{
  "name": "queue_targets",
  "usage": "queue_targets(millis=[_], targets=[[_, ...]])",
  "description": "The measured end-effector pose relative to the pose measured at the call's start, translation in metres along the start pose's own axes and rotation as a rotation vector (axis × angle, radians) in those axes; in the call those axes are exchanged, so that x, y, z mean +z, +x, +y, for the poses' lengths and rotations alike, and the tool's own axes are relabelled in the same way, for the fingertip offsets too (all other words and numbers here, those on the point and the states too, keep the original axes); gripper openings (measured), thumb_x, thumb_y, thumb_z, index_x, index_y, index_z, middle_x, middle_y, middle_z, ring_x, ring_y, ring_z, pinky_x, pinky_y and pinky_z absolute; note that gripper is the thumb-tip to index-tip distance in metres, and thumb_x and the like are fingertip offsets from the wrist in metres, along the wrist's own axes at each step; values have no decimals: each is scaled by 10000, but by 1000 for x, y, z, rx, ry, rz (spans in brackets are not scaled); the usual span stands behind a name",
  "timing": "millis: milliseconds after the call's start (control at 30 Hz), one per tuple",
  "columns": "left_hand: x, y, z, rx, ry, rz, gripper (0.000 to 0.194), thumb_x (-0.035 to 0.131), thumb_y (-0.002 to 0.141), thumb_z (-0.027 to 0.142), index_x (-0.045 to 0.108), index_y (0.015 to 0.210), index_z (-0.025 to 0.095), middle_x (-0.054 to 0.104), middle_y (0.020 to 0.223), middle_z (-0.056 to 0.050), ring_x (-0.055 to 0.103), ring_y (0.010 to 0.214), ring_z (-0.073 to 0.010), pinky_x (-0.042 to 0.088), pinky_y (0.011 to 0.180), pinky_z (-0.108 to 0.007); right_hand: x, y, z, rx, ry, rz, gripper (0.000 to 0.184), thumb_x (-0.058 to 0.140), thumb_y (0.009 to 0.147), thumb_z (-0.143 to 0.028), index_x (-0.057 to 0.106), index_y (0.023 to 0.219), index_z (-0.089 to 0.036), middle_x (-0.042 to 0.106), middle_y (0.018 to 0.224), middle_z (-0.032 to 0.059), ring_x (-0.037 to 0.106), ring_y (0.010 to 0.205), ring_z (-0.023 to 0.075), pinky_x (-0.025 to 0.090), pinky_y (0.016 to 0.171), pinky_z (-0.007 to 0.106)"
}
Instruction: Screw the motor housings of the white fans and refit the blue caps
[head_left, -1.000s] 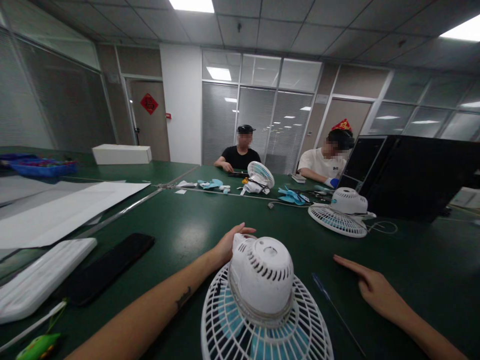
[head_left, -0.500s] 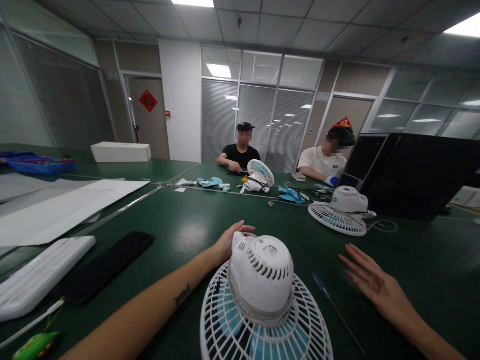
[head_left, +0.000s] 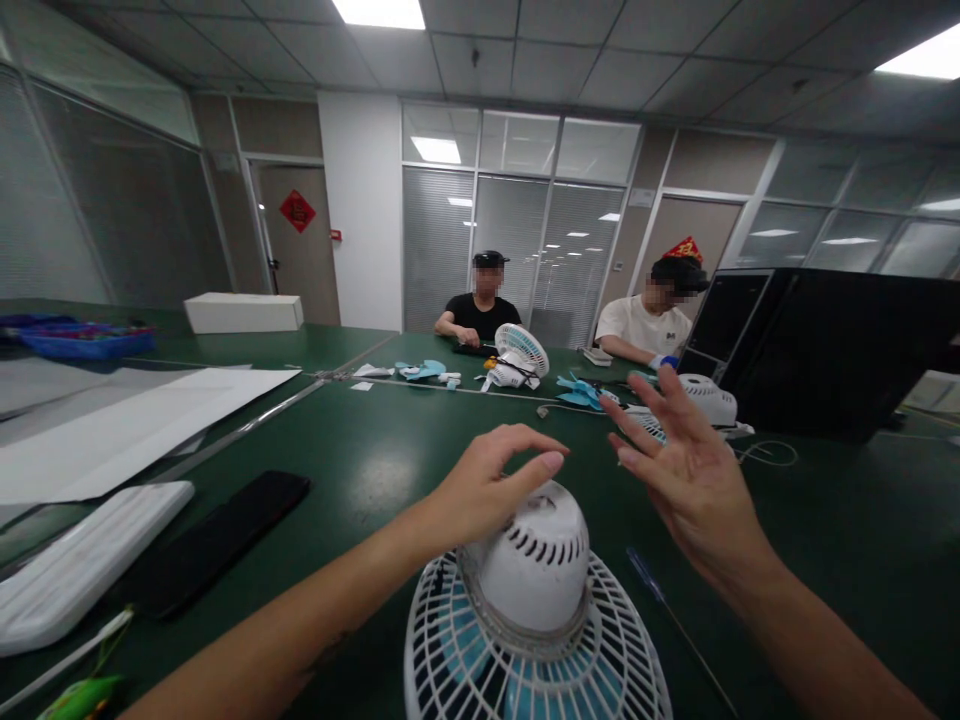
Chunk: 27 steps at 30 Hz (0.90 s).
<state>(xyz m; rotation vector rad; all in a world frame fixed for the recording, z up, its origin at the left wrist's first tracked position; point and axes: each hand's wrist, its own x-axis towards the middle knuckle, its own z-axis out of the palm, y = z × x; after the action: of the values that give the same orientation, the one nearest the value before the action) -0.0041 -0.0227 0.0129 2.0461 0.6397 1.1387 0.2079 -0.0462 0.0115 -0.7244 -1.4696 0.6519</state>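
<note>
A white fan [head_left: 534, 570] lies face down at the near edge of the table, its motor housing on top and light blue blades showing through the grille. Over the left side of the housing is my left hand [head_left: 487, 490], thumb and fingers apart; whether it touches the housing is unclear. My right hand [head_left: 690, 480] is raised to the right of the fan, palm showing and fingers spread, holding nothing. Below it on the table, a screwdriver [head_left: 660, 597] with a blue handle and long thin shaft lies to the right of the fan.
Left of me are a black phone [head_left: 225, 535], a white case [head_left: 82, 560] and large white sheets [head_left: 150, 425]. Across the green table, two people sit near another fan [head_left: 517, 355] and blue blades [head_left: 581, 390]. A black computer case [head_left: 832, 350] stands right, beside a third fan [head_left: 709, 400].
My left hand has risen from beside the fan's housing to over its top. My right hand has moved up and left, with fingers spread. The fan stays nearly where it was.
</note>
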Motion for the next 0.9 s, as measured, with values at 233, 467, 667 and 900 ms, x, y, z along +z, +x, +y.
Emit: queue_targets(millis=[233,467,667,900], targets=[[6,-9,21,-45,-226,-113,401,427,972,463,650,906,136,639,901,-60,565,858,-188,444,828,-316,59,-2,-23,-492,-134,-231,751,484,884,19,396,1419,-502,323,1547,-36,529,1289,241,557,991,390],[14,-8,14,-170,-511,-60,527,525,861,651,635,857,136,597,803,-30,539,784,-161,436,780,-290,64,-1,-18,-537,-109,-281,774,460,848,64,379,1445,-423,364,1517,2,525,1290,238,506,1055,441],[20,-8,6,-77,-409,-28,302,589,888,453,626,868,154,581,796,-9,518,752,-140,406,686,-244,69,-8,-24,-194,218,-176,432,504,832,-76,538,1205,-291,613,1106,49,663,899,159,595,778,316],[19,-13,11,142,32,1,316,491,943,332,542,679,166,551,692,-7,513,700,-147,387,694,-275,58,-4,-45,187,430,-111,172,471,782,-239,569,922,-247,482,746,19,407,516,109,441,476,249]])
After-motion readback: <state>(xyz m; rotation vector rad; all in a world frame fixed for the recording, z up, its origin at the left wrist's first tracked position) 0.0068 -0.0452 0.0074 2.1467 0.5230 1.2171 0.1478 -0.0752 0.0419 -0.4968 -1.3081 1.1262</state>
